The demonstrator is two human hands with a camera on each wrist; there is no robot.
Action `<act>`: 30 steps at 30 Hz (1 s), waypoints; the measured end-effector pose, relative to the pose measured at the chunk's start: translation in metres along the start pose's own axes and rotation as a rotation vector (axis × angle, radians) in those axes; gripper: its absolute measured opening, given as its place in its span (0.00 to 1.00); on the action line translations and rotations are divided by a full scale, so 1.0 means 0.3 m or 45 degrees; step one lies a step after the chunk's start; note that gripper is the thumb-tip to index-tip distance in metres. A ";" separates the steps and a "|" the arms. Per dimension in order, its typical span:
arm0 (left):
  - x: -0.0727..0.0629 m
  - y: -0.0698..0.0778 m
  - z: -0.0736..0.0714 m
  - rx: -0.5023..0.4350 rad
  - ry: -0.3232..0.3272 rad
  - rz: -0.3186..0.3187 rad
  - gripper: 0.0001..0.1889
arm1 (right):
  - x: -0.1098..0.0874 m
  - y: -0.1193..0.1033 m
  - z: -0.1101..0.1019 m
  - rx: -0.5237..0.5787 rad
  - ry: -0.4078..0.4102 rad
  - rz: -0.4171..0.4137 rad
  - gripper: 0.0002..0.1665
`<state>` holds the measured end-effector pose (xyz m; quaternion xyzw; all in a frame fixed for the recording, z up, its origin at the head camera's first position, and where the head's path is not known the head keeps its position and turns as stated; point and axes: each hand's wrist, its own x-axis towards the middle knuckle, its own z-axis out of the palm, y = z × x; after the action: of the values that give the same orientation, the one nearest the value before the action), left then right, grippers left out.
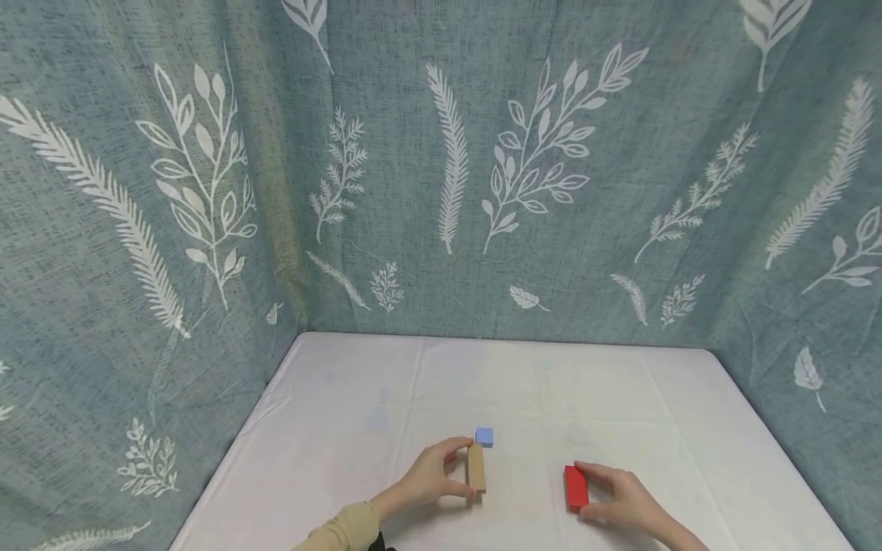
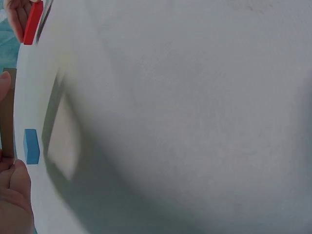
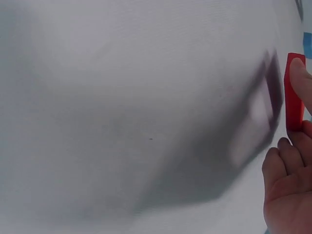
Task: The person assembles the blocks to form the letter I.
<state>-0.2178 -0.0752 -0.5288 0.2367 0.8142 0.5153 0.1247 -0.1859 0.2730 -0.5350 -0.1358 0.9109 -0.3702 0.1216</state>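
In the head view my left hand (image 1: pixel 432 473) pinches a long tan wooden block (image 1: pixel 476 468) by its two ends, thumb at the near end and fingers at the far end. My right hand (image 1: pixel 623 501) grips a red block (image 1: pixel 576 488) the same way, farther right. Each block casts a shadow set apart from it on the cloth in its wrist view, so both are held above the table. A small blue block (image 1: pixel 485 437) sits just beyond the tan block's far end. The left wrist view also catches the blue block (image 2: pixel 31 146) beside my left fingers.
White cloth covers the table (image 1: pixel 592 398), with faint fold lines across it. A blue-green curtain (image 1: pixel 413 191) with white leaf prints stands along the back and both sides. Between the two held blocks lies a stretch of bare cloth.
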 end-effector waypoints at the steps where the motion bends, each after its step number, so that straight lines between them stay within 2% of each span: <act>1: 0.004 0.002 -0.003 0.013 0.003 0.010 0.39 | 0.003 -0.003 -0.004 0.012 0.002 -0.012 0.45; 7: 0.023 0.015 -0.022 0.056 0.017 0.056 0.40 | 0.022 -0.022 -0.032 0.070 0.034 -0.092 0.44; 10: 0.026 0.014 -0.030 0.081 0.027 0.128 0.39 | 0.028 -0.030 -0.044 0.086 0.057 -0.117 0.44; 13: 0.026 0.017 -0.036 0.080 0.035 0.173 0.40 | 0.031 -0.041 -0.052 0.099 0.082 -0.095 0.44; 20: 0.037 0.032 -0.037 0.051 0.060 0.060 0.40 | 0.035 -0.071 -0.058 0.118 0.119 -0.079 0.45; 30: 0.037 0.041 -0.036 0.053 0.091 0.051 0.40 | 0.037 -0.110 -0.045 0.166 0.110 -0.106 0.44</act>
<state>-0.2290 -0.0733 -0.5125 0.2368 0.8238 0.5088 0.0801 -0.1953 0.2553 -0.5035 -0.1491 0.8829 -0.4388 0.0752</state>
